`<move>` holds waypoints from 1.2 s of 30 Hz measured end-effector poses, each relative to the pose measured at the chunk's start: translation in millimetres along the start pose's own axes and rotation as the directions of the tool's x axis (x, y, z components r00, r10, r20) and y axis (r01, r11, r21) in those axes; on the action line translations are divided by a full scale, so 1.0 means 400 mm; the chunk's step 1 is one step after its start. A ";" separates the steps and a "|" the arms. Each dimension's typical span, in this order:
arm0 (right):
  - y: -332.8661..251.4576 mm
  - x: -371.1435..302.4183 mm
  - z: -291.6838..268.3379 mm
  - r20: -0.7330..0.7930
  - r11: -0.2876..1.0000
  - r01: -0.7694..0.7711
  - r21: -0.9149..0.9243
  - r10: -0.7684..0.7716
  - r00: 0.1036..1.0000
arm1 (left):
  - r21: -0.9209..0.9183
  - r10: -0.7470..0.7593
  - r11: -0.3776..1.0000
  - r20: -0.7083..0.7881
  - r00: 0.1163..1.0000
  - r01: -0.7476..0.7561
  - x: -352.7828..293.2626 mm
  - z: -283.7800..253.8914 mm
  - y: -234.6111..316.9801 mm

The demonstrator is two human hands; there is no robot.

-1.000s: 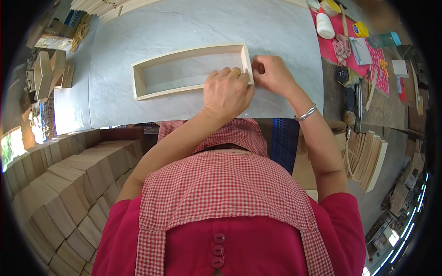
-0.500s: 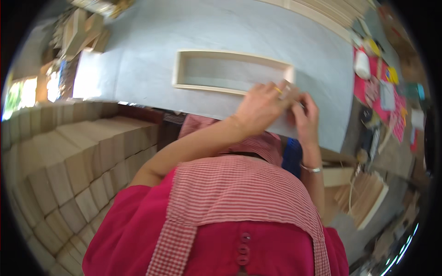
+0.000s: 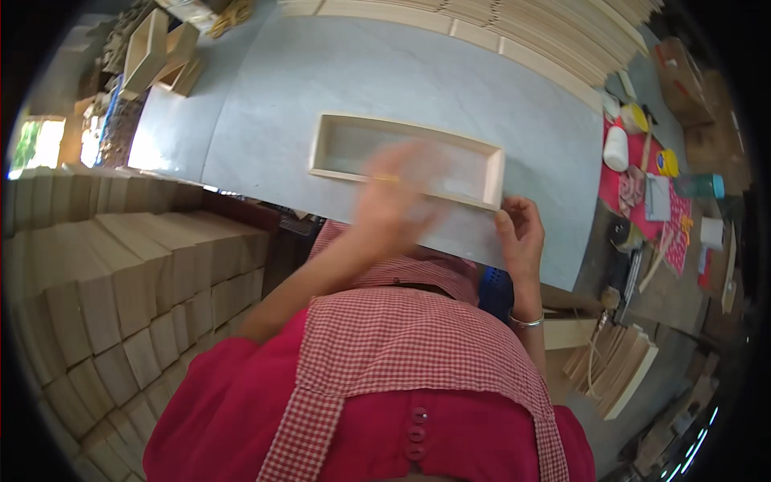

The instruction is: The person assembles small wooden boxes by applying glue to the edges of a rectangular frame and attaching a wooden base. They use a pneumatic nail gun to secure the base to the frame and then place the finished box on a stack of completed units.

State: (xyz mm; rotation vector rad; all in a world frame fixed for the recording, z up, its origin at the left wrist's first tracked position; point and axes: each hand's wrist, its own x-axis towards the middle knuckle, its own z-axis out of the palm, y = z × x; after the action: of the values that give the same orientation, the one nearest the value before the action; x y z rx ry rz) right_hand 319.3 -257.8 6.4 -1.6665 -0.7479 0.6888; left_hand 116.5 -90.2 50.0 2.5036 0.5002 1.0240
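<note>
A long, shallow rectangular frame of pale wood (image 3: 412, 127) lies on the grey tabletop in front of me. My left hand (image 3: 401, 193) reaches across the middle of its near side, with a yellow band on one finger. Motion smears the left fingers, so whatever they hold cannot be made out. At the frame's near right corner is my right hand (image 3: 520, 233), its thumb and bent fingertips closed against the wood. A silvery bracelet circles that wrist.
Long pale wood strips (image 3: 482, 32) line the table's far edge. Smaller wooden boxes (image 3: 152, 56) stand far left. Stacked wood blocks (image 3: 120, 281) fill the left side. A white bottle (image 3: 616, 149) and a teal bottle (image 3: 707, 186) are at right, near a pink cloth (image 3: 679, 245).
My left hand has moved left from the frame's right end to its near side, away from my right hand. The brownish piece seen at its fingers earlier no longer shows. The view has shifted slightly.
</note>
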 end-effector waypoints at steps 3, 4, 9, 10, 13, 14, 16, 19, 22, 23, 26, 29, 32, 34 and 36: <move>-0.010 -0.004 -0.011 0.024 0.961 0.201 -0.190 -0.200 0.979 | 0.010 -0.455 0.880 -0.276 0.847 0.476 -0.072 -0.112 -0.107; -0.008 0.002 -0.007 0.068 0.931 0.276 -0.239 -0.267 0.961 | -0.171 -0.634 0.773 -0.243 0.734 0.611 -0.118 -0.111 -0.156; -0.092 0.027 0.018 0.053 0.930 0.361 -0.067 -0.358 0.932 | -0.535 -0.775 0.506 0.062 0.629 0.676 -0.104 -0.171 -0.181; -0.134 0.043 -0.011 0.056 0.898 0.418 -0.139 -0.415 0.908 | -0.473 -0.757 0.535 0.099 0.646 0.700 -0.067 -0.199 -0.187; -0.201 0.086 -0.076 -0.010 0.930 0.279 -0.240 -0.290 0.957 | -0.436 -0.759 0.432 0.297 0.579 0.790 0.040 -0.243 -0.205; -0.171 0.117 -0.080 -0.079 0.941 0.271 -0.202 -0.292 0.953 | -0.453 -0.781 0.404 0.281 0.558 0.794 0.072 -0.225 -0.204; -0.084 0.201 -0.114 0.034 0.853 -0.005 -0.523 0.026 0.999 | -0.383 -0.769 0.354 0.400 0.499 0.853 0.091 -0.165 -0.249; -0.068 0.216 -0.120 0.061 0.840 -0.267 -0.473 0.333 0.941 | -0.295 -0.692 0.347 0.561 0.455 0.890 0.061 -0.103 -0.326; -0.040 0.194 -0.161 0.078 0.923 -0.148 -0.356 0.187 0.979 | -0.418 -0.625 0.414 0.515 0.587 0.808 0.040 -0.121 -0.325; -0.027 0.184 -0.183 0.077 0.934 -0.044 -0.353 0.076 0.994 | -0.366 -0.555 0.549 0.512 0.655 0.752 0.020 -0.128 -0.327; -0.088 0.179 -0.213 0.264 0.885 0.149 -0.442 -0.030 0.964 | -0.220 -0.387 0.788 0.550 0.740 0.575 -0.011 -0.168 -0.339; -0.113 0.199 -0.200 0.372 0.833 0.169 -0.527 0.048 0.927 | -0.165 -0.357 0.800 0.643 0.678 0.577 0.014 -0.192 -0.336; -0.107 0.228 -0.173 0.431 0.866 0.145 -0.478 0.088 0.898 | -0.171 -0.332 0.778 0.704 0.627 0.604 0.046 -0.184 -0.343; -0.103 0.235 -0.173 0.444 0.879 0.113 -0.462 0.119 0.888 | -0.140 -0.326 0.791 0.727 0.605 0.595 0.062 -0.175 -0.344; -0.092 0.239 -0.170 0.441 0.895 0.105 -0.433 0.109 0.891 | -0.174 -0.310 0.801 0.696 0.647 0.572 0.055 -0.166 -0.351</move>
State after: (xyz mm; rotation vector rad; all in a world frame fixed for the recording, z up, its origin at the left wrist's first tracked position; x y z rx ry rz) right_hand 427.0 -218.6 50.7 -1.9398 -1.3235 0.9846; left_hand 58.6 55.4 39.5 2.0187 0.5912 0.0190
